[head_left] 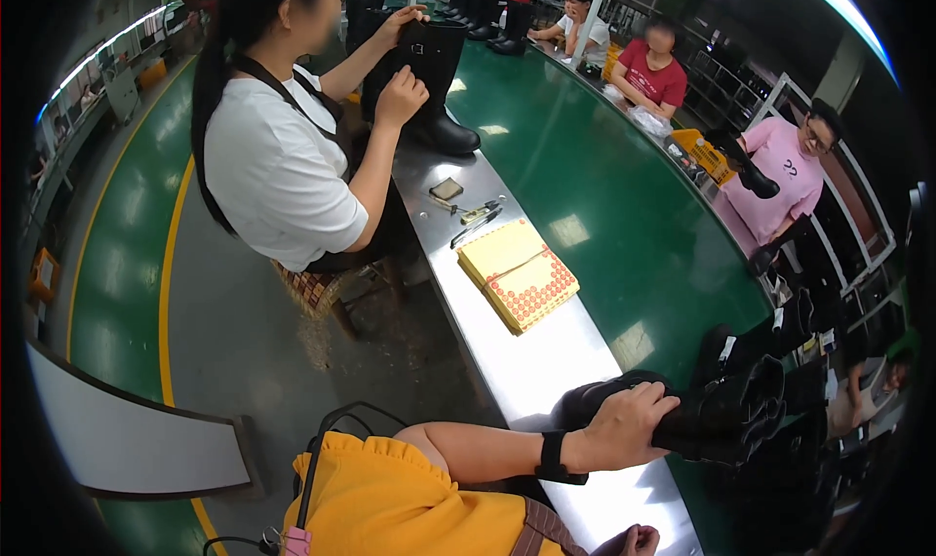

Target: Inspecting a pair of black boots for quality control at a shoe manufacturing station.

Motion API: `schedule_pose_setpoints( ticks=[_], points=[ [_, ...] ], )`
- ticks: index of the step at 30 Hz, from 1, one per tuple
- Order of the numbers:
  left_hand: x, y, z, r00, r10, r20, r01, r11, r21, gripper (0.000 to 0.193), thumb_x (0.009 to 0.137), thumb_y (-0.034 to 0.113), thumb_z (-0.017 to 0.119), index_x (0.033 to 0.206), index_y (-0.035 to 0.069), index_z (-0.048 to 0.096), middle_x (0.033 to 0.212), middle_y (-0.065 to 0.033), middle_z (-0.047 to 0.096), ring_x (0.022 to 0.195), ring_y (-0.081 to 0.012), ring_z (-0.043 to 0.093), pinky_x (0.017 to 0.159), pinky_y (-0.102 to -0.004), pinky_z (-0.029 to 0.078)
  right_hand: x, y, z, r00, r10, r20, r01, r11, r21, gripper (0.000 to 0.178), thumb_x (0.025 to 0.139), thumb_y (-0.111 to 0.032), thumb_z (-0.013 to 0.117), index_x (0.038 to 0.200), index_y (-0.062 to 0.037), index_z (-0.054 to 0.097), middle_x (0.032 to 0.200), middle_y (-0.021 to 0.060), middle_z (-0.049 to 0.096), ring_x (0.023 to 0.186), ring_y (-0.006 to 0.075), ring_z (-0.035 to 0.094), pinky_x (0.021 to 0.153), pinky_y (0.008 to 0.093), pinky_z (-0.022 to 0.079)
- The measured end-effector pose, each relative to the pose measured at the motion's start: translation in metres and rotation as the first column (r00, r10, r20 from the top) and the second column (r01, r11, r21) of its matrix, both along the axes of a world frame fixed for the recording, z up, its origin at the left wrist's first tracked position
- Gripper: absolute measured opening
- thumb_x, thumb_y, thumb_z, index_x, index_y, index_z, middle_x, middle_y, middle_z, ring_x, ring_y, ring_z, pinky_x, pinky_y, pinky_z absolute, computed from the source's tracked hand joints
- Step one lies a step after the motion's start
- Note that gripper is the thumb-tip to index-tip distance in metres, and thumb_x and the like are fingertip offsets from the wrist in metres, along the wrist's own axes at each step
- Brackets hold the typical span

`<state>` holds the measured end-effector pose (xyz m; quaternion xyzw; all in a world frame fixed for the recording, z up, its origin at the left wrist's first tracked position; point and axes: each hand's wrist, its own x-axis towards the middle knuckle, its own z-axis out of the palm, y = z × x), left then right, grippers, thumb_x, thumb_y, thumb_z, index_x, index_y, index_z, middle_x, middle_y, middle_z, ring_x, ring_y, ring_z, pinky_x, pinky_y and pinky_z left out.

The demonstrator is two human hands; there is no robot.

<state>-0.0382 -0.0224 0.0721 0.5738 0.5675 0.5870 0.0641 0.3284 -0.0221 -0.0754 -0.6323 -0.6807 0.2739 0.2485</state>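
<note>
A black boot (717, 415) lies on its side across the edge of the metal-topped bench. My left hand (624, 424), with a black band on its wrist, is closed around the boot near the ankle. The boot's toe points left and its shaft points right. At the lower edge, my right hand (639, 539) shows only in part, its fingers curled together close to the metal top. Whatever it may hold is hidden. Beyond my left hand, a stack of yellow cards with red round stickers (519, 275) lies tied together on the metal strip.
A green conveyor belt (585, 195) runs alongside the metal strip (575, 346). More black boots (780, 327) stand at the right. To the left, a seated person in white (283, 137) handles an upright black boot (439, 88). Small tools (478, 215) lie before them. Other people sit across.
</note>
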Motion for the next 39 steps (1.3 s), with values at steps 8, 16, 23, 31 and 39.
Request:
schedule_pose_setpoints(
  ticks=[8, 16, 23, 31, 39],
  points=[
    [-0.027, 0.018, 0.003, 0.989, 0.075, -0.131, -0.089, 0.991, -0.104, 0.039, 0.065, 0.022, 0.081, 0.095, 0.004, 0.065, 0.079, -0.0122, 0.06, 0.074, -0.0339, 0.062, 0.063, -0.0402, 0.05, -0.021, -0.015, 0.022, 0.997, -0.041, -0.063, 0.049, 0.991, 0.123, 0.014, 0.083, -0.006, 0.071, 0.086, -0.0022, 0.057, 0.071, 0.0006, 0.054, 0.061, 0.0087, 0.045, 0.057, 0.024, 0.042],
    [-0.084, 0.065, 0.033, 0.944, 0.099, 0.314, -0.046, 0.984, -0.171, 0.032, 0.085, 0.028, 0.073, 0.09, -0.004, 0.071, 0.074, -0.0107, 0.072, 0.068, -0.0169, 0.069, 0.063, -0.0293, 0.05, -0.017, -0.05, 0.035, 0.984, -0.166, -0.062, 0.176, 0.957, 0.232, 0.013, 0.077, -0.003, 0.073, 0.077, -0.0025, 0.06, 0.068, 0.0057, 0.054, 0.056, 0.0159, 0.05, 0.053, 0.0292, 0.04],
    [-0.066, 0.239, 0.054, 0.959, 0.266, -0.095, -0.264, 0.964, 0.031, 0.04, 0.082, 0.044, 0.071, 0.081, 0.004, 0.072, 0.067, -0.0153, 0.067, 0.067, -0.0337, 0.067, 0.061, -0.0381, 0.05, -0.014, -0.046, 0.029, 0.983, -0.185, 0.021, 0.172, 0.945, 0.277, 0.014, 0.074, -0.007, 0.072, 0.072, -0.0065, 0.058, 0.062, 0.0038, 0.049, 0.056, 0.0221, 0.046, 0.059, 0.0362, 0.036],
    [-0.007, 0.484, 0.025, 0.909, 0.409, -0.081, -0.417, 0.89, -0.183, 0.046, 0.077, 0.053, 0.07, 0.089, 0.009, 0.073, 0.086, -0.0154, 0.071, 0.087, -0.0344, 0.069, 0.078, -0.0427, 0.054, -0.019, -0.035, 0.055, 0.981, -0.152, 0.117, 0.117, 0.957, 0.267, 0.01, 0.079, -0.01, 0.071, 0.077, -0.0099, 0.062, 0.062, 0.0037, 0.049, 0.056, 0.0225, 0.047, 0.058, 0.0357, 0.037],
    [0.0, 0.594, -0.073, 0.904, 0.363, -0.225, -0.417, 0.865, -0.28, 0.05, 0.079, 0.048, 0.067, 0.107, 0.006, 0.062, 0.102, -0.0178, 0.068, 0.098, -0.0356, 0.065, 0.081, -0.0461, 0.053, -0.018, -0.024, 0.053, 0.984, -0.16, 0.083, 0.133, 0.956, 0.26, 0.013, 0.074, -0.006, 0.073, 0.077, -0.0099, 0.061, 0.062, 0.0046, 0.049, 0.057, 0.0236, 0.047, 0.059, 0.0361, 0.036]
  ],
)
